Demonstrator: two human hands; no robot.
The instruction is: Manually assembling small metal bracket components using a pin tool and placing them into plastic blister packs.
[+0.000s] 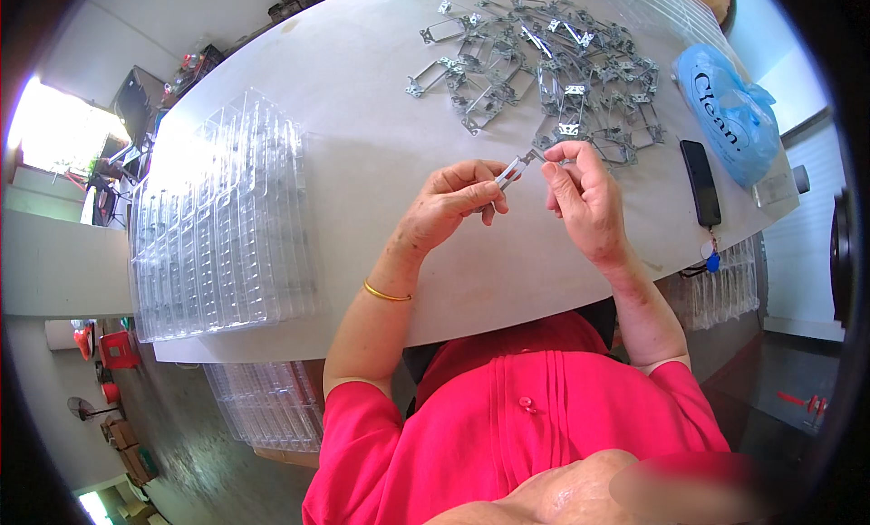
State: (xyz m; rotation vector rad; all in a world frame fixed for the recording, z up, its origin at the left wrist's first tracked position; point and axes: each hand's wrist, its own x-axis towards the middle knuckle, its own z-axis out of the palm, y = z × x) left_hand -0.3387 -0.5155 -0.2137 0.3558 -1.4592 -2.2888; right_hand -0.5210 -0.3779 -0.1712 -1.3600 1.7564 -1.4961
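Apparently mid-adjustment, left fingers [478, 195] pinched a metal bracket [512, 170] mid-frame; right fingers [565, 184], grip unclear, probably needed steadiness at its tip.

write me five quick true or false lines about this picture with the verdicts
1. The left hand holds a metal part. True.
2. The gold bangle is on the right wrist. False: it is on the left wrist.
3. A black phone lies on the table. True.
4. The blue plastic bag is at the table's left side. False: it is at the right side.
5. The person's shirt is green. False: it is pinkish red.
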